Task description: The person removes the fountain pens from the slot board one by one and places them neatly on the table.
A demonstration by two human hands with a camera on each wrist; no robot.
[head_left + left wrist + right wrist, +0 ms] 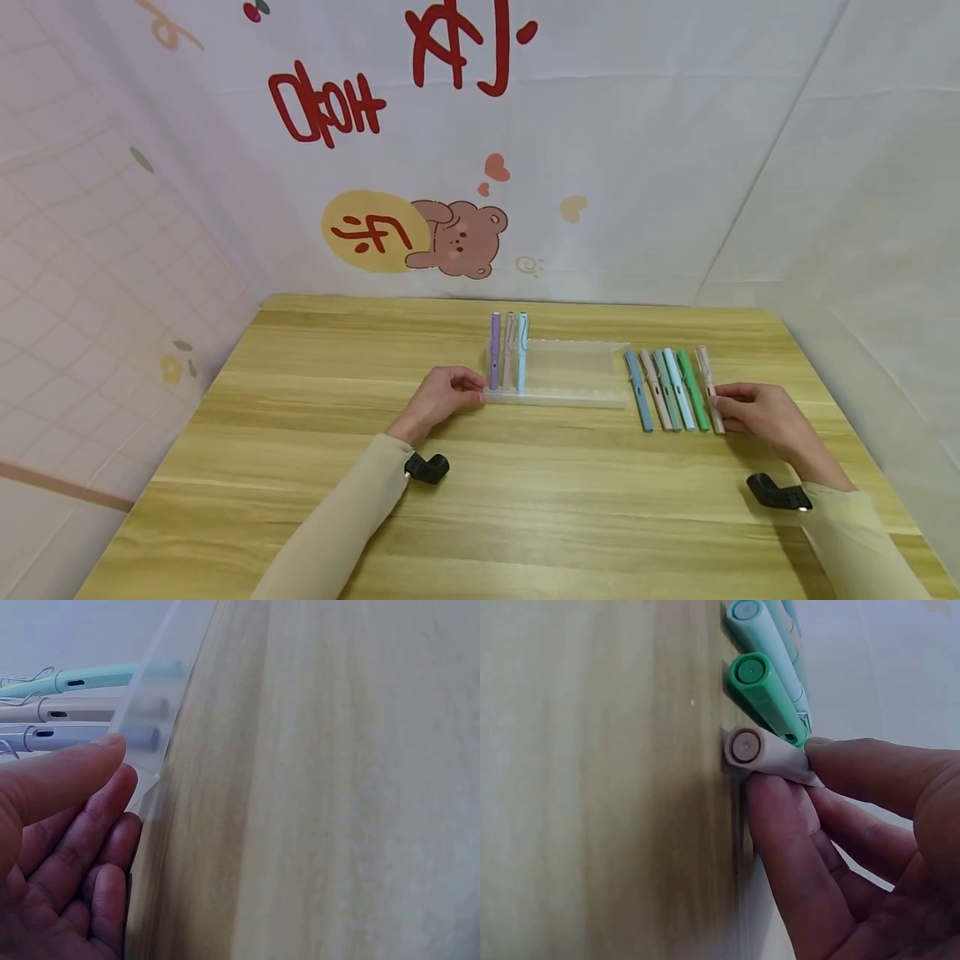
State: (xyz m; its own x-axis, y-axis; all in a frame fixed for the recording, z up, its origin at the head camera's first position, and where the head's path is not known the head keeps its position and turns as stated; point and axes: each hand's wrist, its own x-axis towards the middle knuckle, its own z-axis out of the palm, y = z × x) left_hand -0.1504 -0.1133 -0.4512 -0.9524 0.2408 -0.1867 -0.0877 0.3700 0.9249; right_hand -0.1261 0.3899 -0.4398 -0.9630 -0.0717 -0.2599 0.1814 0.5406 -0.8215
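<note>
A clear plastic pen stand [573, 367] sits on the table, with a purple pen [495, 350], a pinkish-beige pen [507, 358] and a light blue pen [522, 354] upright at its left end. My left hand [442, 396] pinches the stand's front left corner; in the left wrist view the thumb lies on its frosted lip [157, 697]. On the right, my right hand [765, 417] holds a beige-pink pen [705, 375] between thumb and fingers. That pen [769, 754] still lies low at the table, beside a green pen [765, 690].
Several pens lie in a row right of the stand, among them a blue pen [640, 392], a pale blue pen [678, 387] and the green one. Behind the wooden table [525, 500] hangs a printed white cloth [637, 167].
</note>
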